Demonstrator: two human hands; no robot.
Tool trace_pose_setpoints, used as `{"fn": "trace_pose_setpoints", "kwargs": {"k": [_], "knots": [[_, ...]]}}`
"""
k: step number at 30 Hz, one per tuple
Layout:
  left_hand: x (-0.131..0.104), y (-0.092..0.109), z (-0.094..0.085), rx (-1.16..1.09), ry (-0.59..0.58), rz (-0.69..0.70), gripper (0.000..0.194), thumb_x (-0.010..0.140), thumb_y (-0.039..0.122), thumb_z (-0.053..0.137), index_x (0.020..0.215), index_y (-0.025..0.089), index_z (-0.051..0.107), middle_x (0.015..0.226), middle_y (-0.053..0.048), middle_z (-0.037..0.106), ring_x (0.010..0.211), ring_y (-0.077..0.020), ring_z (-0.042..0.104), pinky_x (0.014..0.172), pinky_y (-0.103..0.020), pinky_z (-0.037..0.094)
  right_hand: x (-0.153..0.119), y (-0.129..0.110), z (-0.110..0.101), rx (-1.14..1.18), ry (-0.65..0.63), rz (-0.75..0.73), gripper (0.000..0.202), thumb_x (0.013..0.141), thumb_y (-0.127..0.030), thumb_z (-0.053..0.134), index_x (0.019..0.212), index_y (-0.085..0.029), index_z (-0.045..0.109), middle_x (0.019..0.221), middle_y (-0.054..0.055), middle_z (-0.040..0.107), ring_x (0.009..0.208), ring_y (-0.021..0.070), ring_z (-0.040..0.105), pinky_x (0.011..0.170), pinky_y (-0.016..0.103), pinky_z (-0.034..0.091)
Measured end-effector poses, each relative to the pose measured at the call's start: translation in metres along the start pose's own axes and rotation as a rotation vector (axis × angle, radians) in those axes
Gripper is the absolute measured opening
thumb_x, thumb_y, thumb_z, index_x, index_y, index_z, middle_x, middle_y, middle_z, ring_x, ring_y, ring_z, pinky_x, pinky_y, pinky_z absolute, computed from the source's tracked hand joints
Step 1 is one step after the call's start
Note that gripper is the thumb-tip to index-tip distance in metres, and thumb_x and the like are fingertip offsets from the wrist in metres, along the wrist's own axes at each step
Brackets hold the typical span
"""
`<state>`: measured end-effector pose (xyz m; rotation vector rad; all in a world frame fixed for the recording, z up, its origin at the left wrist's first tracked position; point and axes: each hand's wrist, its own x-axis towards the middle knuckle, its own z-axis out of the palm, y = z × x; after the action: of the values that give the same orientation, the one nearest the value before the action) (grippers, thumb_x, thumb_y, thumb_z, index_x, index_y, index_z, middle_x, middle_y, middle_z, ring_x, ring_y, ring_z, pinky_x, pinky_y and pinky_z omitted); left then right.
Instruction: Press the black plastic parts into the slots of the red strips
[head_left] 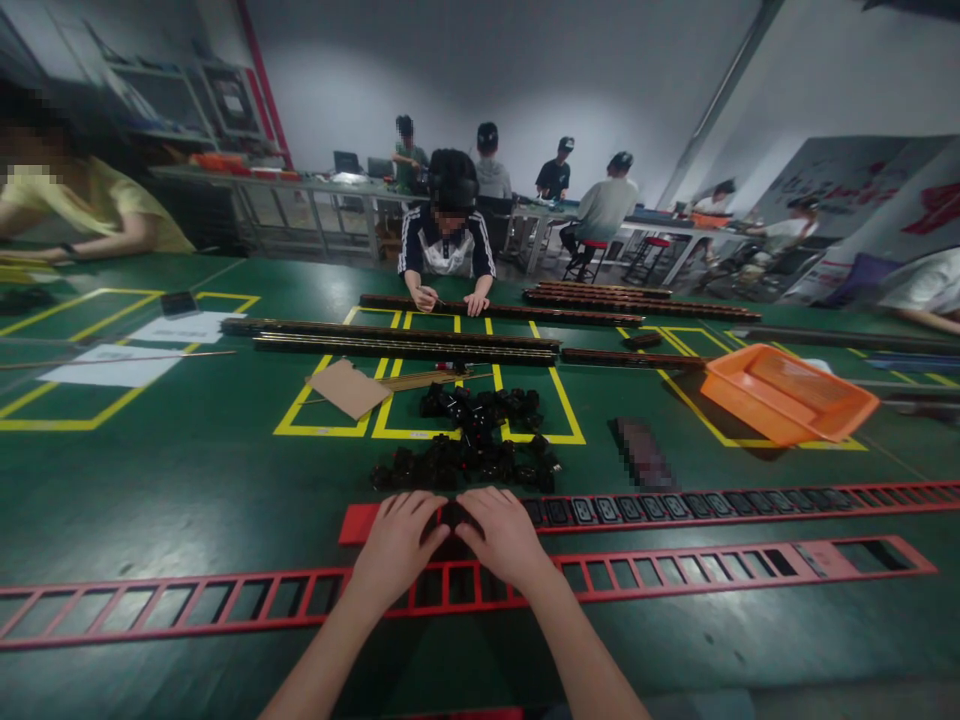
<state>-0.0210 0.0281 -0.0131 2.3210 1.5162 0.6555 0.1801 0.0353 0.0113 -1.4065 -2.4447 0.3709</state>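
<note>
A long red slotted strip lies across the green table in front of me. My left hand and my right hand meet over it near its left end, fingers curled in on a small black socket, mostly hidden by them. Right of my hands, a row of black sockets sits in the strip's openings, with bare slots farther right. Nearer to me lies a second red strip, its slots mostly open, passing beneath my wrists. Just beyond my hands, loose black sockets are heaped.
An orange basket stands tilted at the right. Long dark bars lie across the table beyond a piece of cardboard. A dark flat object, blurred out, rests right of the heap. Opposite me a person bends over another bar.
</note>
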Motion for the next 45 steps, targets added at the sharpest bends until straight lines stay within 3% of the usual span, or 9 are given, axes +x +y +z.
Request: {"fn": "trace_pose_setpoints", "kwargs": {"k": [23, 37, 45], "knots": [[0.002, -0.004, 0.002, -0.024, -0.008, -0.024, 0.031, 0.088, 0.027, 0.062, 0.119, 0.028, 0.060, 0.118, -0.002, 0.065, 0.110, -0.0215, 0.058, 0.097, -0.040, 0.042, 0.001, 0.001, 0.005, 0.045, 0.042, 0.011, 0.030, 0.089, -0.029, 0.064, 0.118, -0.024, 0.061, 0.118, 0.003, 0.067, 0.109, 0.0202, 0.056, 0.096, 0.036, 0.039], [0.002, -0.003, 0.002, -0.033, 0.002, -0.026, 0.031, 0.086, 0.026, 0.063, 0.117, 0.028, 0.061, 0.116, -0.001, 0.065, 0.108, -0.0217, 0.058, 0.095, -0.040, 0.042, 0.005, 0.001, 0.000, 0.054, -0.019, 0.027, 0.029, 0.088, -0.031, 0.064, 0.116, -0.023, 0.062, 0.117, 0.005, 0.067, 0.109, 0.0231, 0.057, 0.094, 0.037, 0.041], [0.001, 0.000, -0.001, -0.023, 0.015, 0.010, 0.033, 0.088, 0.023, 0.059, 0.120, 0.026, 0.059, 0.118, -0.003, 0.064, 0.109, -0.0220, 0.057, 0.096, -0.041, 0.041, 0.020, -0.006, -0.015, -0.127, -0.153, -0.018, 0.026, 0.085, -0.034, 0.065, 0.106, -0.017, 0.064, 0.107, 0.009, 0.069, 0.102, 0.0247, 0.061, 0.089, 0.037, 0.045]]}}
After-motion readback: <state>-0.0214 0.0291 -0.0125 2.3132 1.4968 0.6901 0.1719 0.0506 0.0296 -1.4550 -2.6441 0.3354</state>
